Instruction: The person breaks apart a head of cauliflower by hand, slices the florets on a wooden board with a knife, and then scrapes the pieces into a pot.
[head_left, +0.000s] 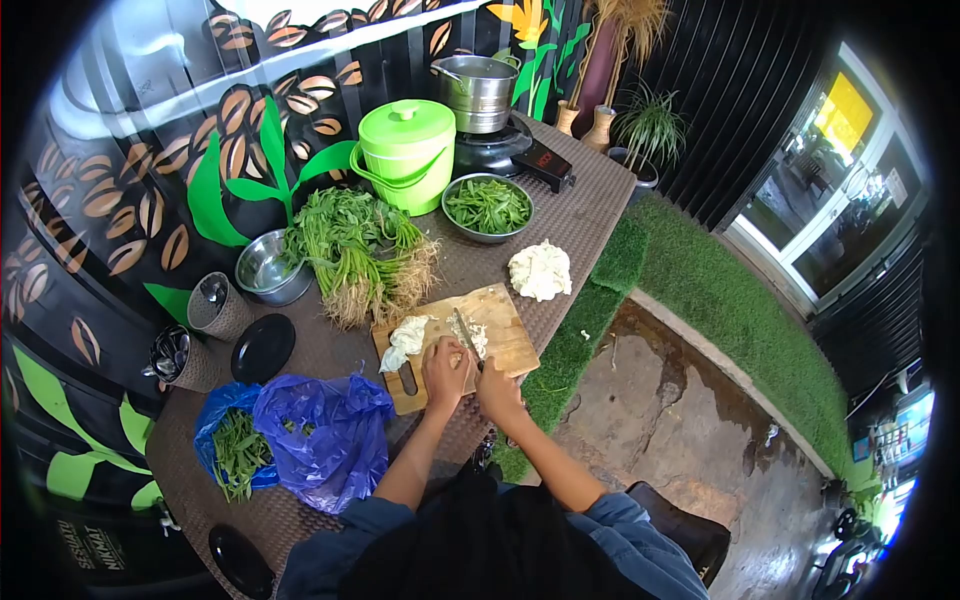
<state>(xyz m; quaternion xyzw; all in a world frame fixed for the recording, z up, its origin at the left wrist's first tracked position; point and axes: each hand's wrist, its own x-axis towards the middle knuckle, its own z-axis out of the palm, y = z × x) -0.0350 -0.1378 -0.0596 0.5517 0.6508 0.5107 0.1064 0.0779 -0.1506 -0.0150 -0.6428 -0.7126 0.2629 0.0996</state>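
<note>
While the knife (pixel 461 325) is over the board (pixel 512 335): the right hand (pixel 498 393) is wrapped round its handle, the blade pointing away from the person.
Left hand (pixel 445 375): fingers bunched and curled on the board, just beside the blade; I cannot tell whether they pinch a piece.
White bits (pixel 478 338): loose beside the blade, toward the middle of the board; their kind is too small to tell.
White clump (pixel 405 338): on the board's left part, near the handle hole, well placed out of the blade's path.
White heap (pixel 540 271): on the desk (pixel 593 178), beyond the board and near the edge closest to the person.
Guiding fingers: best tucked back, knuckles facing the blade, thumb behind.
Strokes: short and even would suit such small bits.
Board's near right corner: it seems to reach the desk's edge, so pressing toward the middle looks steadier.
</note>
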